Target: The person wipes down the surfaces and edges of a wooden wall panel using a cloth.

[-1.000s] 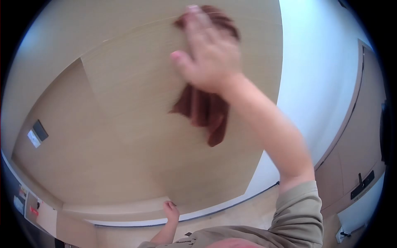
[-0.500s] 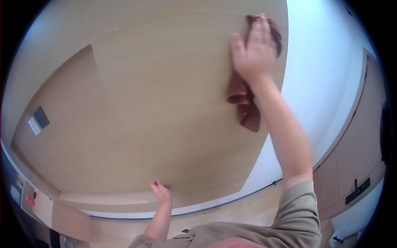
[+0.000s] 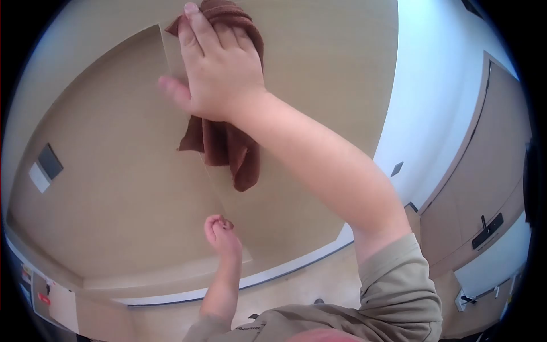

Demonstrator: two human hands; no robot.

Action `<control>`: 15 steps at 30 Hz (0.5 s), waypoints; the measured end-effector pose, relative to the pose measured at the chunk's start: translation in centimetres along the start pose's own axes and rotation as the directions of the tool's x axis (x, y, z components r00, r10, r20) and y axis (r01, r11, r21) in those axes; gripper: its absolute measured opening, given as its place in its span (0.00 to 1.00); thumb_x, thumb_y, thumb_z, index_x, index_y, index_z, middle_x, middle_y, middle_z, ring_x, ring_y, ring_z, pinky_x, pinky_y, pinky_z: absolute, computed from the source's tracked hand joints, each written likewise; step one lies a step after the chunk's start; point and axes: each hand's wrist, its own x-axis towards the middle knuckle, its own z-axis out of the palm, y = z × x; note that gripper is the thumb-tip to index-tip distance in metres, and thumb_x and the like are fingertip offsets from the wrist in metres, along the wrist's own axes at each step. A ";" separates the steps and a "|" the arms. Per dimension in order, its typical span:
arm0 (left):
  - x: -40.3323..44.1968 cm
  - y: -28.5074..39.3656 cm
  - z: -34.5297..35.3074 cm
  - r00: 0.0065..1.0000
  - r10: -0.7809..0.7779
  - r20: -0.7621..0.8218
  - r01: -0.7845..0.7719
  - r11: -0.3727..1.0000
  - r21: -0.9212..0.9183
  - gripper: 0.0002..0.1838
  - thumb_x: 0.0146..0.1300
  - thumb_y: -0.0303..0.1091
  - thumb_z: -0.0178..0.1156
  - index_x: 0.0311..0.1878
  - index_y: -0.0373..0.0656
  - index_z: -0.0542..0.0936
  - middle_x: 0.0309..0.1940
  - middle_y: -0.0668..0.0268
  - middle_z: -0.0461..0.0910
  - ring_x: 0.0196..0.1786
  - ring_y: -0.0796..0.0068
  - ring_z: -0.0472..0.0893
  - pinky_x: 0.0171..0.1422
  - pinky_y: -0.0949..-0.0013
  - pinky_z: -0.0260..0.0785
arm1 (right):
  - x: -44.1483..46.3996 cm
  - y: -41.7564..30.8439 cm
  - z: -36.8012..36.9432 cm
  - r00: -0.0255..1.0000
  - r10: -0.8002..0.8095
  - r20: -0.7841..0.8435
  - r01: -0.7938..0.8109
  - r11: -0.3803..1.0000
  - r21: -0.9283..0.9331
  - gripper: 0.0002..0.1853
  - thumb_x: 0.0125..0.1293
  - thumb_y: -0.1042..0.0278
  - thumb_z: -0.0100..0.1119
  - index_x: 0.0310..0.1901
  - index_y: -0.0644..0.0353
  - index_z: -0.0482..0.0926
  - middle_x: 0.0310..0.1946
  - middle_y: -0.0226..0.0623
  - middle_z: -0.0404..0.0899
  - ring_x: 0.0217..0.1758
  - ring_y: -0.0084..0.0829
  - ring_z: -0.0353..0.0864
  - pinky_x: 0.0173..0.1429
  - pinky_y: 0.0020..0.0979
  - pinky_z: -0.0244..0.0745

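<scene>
My right hand (image 3: 222, 74) lies spread over a brown cloth (image 3: 216, 142), holding it flat against a light wood panel (image 3: 307, 114). Bunched folds of the cloth stick out above the fingertips, and loose ends hang below the palm. The thumb points off to the left, near the vertical edge of a recessed door (image 3: 114, 142). Lower down, my left hand (image 3: 224, 235) is raised in front of the panel with its fingers curled into a loose fist. I see nothing in it, and it is apart from the cloth.
A dark and white plate (image 3: 47, 167) is fixed at the left of the recessed door. To the right is a white wall (image 3: 424, 108) and another door with a black handle (image 3: 487, 230). A cabinet (image 3: 99, 316) stands at the lower left.
My right hand has slid the cloth leftwards across the panel, from its right edge to the recessed door's edge. My left hand has risen slightly, its fingers curled.
</scene>
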 end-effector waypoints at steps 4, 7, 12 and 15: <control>1.0 2.5 3.2 0.981 0.158 0.115 -0.169 0.981 0.095 0.06 0.76 0.30 0.46 0.48 0.40 0.71 0.30 0.72 0.68 0.29 0.86 0.64 0.31 0.77 0.57 | -0.5 1.7 -0.9 0.997 -0.008 0.070 0.007 1.000 0.022 0.40 0.60 0.40 0.59 0.65 0.67 0.72 0.70 0.51 0.66 0.60 0.48 0.76 0.65 0.48 0.69; 2.4 4.5 5.7 0.893 0.389 0.226 -0.440 0.858 0.264 0.09 0.77 0.33 0.46 0.53 0.40 0.72 0.29 0.74 0.67 0.30 0.88 0.64 0.31 0.79 0.56 | -1.5 5.4 -3.8 0.954 0.151 0.260 -0.149 0.988 -0.026 0.40 0.65 0.41 0.54 0.67 0.69 0.68 0.72 0.54 0.62 0.68 0.51 0.71 0.69 0.48 0.67; 4.9 5.2 5.9 0.811 0.514 0.281 -0.584 0.748 0.316 0.13 0.77 0.33 0.47 0.57 0.37 0.71 0.31 0.75 0.68 0.32 0.87 0.65 0.35 0.80 0.59 | -5.7 19.0 -7.2 0.979 0.192 -0.061 -0.202 0.923 -0.328 0.36 0.71 0.47 0.51 0.68 0.74 0.66 0.72 0.57 0.62 0.75 0.54 0.62 0.76 0.47 0.57; 5.6 3.8 6.6 0.764 0.611 0.206 -0.642 0.693 0.326 0.11 0.77 0.33 0.48 0.55 0.37 0.71 0.34 0.73 0.69 0.35 0.85 0.67 0.38 0.79 0.61 | -6.5 23.3 -10.4 0.939 0.337 -0.067 -0.341 0.890 -0.304 0.40 0.72 0.41 0.45 0.67 0.77 0.64 0.72 0.60 0.60 0.75 0.55 0.60 0.77 0.46 0.55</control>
